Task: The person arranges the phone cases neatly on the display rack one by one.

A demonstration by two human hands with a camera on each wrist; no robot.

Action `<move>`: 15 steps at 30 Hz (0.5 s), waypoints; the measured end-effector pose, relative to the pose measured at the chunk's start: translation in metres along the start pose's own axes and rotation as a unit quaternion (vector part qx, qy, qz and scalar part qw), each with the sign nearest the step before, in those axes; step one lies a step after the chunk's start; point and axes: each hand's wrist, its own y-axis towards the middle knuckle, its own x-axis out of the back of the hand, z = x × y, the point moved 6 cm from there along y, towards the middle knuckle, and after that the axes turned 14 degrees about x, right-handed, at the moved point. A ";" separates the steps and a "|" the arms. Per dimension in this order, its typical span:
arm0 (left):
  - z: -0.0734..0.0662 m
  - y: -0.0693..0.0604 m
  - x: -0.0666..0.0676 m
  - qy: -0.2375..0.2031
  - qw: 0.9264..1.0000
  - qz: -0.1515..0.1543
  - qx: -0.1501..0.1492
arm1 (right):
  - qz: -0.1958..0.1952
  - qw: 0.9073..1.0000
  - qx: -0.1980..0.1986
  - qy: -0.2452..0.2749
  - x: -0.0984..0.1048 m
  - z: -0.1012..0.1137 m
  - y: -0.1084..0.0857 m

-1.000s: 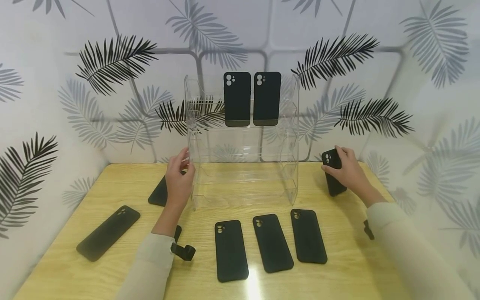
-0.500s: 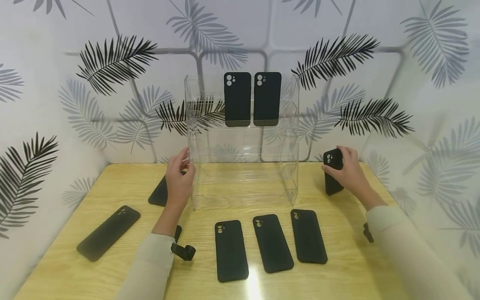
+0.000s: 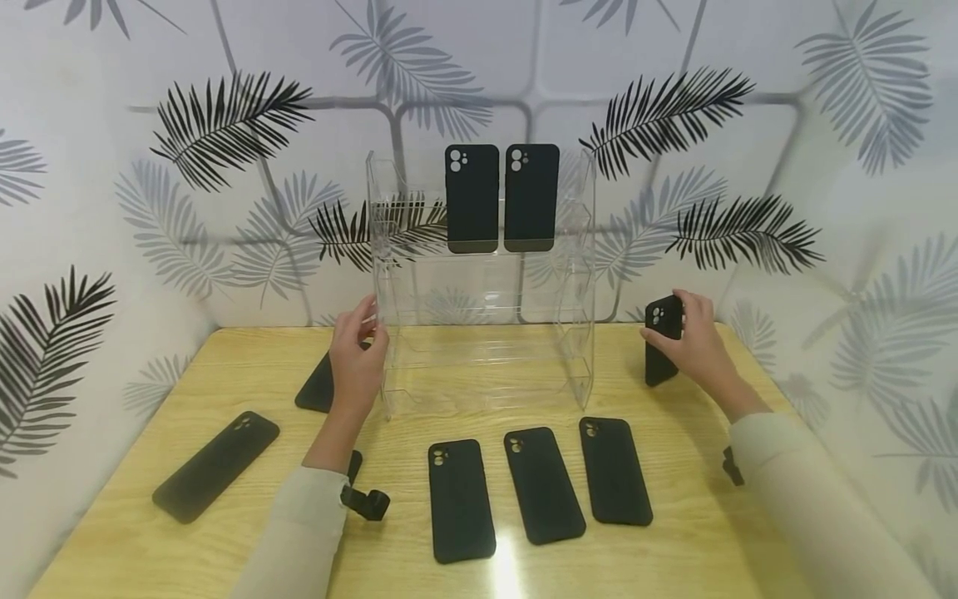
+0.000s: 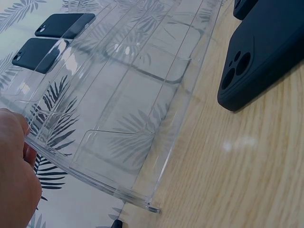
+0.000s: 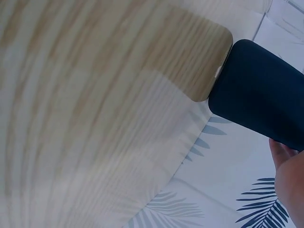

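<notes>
A clear plastic tiered display rack (image 3: 486, 359) stands against the back wall. My left hand (image 3: 358, 358) holds its left side panel, thumb in front and fingers behind, as the left wrist view shows. At the right back, my right hand (image 3: 699, 341) pinches a black phone case (image 3: 660, 359) between thumb and fingers by its long edges. This case stands nearly upright, camera cutouts at the top. Its lower end (image 5: 223, 78) is at or very near the tabletop; I cannot tell if they touch. Two black phone cases (image 3: 472, 195) stand side by side on the rack's top tier.
Three black phone cases (image 3: 461, 499) lie in a row before the rack. Another case (image 3: 217, 466) lies at the left, one (image 3: 318, 384) sits partly behind my left hand, and one (image 3: 355, 466) is mostly hidden by my left wrist. The patterned wall meets the wooden table (image 3: 397, 574).
The phone case in my right hand has tipped more upright, its lower end swinging left and slightly up. My left hand stays on the rack, which has not moved.
</notes>
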 end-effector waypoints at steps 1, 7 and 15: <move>0.000 0.000 0.000 -0.001 1.000 -0.001 -0.001 | 0.003 1.000 0.000 -0.003 0.000 0.000 0.000; 0.001 0.001 0.000 0.004 1.000 -0.005 -0.001 | 0.013 1.000 0.012 -0.017 -0.001 0.004 0.000; 0.001 0.000 -0.001 0.009 1.000 -0.006 -0.001 | -0.026 0.998 0.053 -0.037 0.008 0.041 0.008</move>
